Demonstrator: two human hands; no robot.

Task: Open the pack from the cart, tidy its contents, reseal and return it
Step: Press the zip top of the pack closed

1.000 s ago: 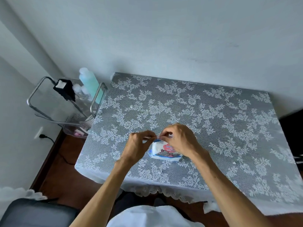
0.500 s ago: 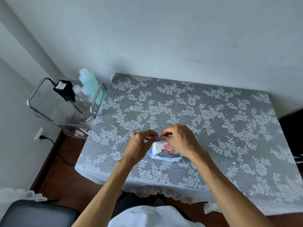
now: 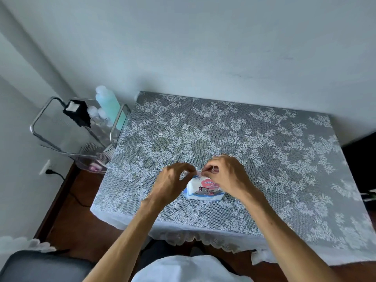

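A small white and blue pack (image 3: 203,190) with a pink label and a grey cartoon animal lies on the lace-covered table (image 3: 264,151), near its front edge. My left hand (image 3: 173,184) and my right hand (image 3: 225,176) hover over the pack's far edge, fingertips almost meeting. Both pinch the thin top edge or flap of the pack between thumb and forefinger. The pack's far side is hidden behind my fingers. The wire cart (image 3: 67,127) stands off the table's left side.
The cart carries a tall pale green bottle (image 3: 109,106), small clear bottles and a black box with white contents (image 3: 76,111). A wall socket with a black cable (image 3: 48,169) is low on the left wall. A dark seat cushion (image 3: 40,267) sits at the bottom left.
Both hands have stayed at the pack's top edge, with the fingertips shifting only slightly closer together. The pack has not moved.
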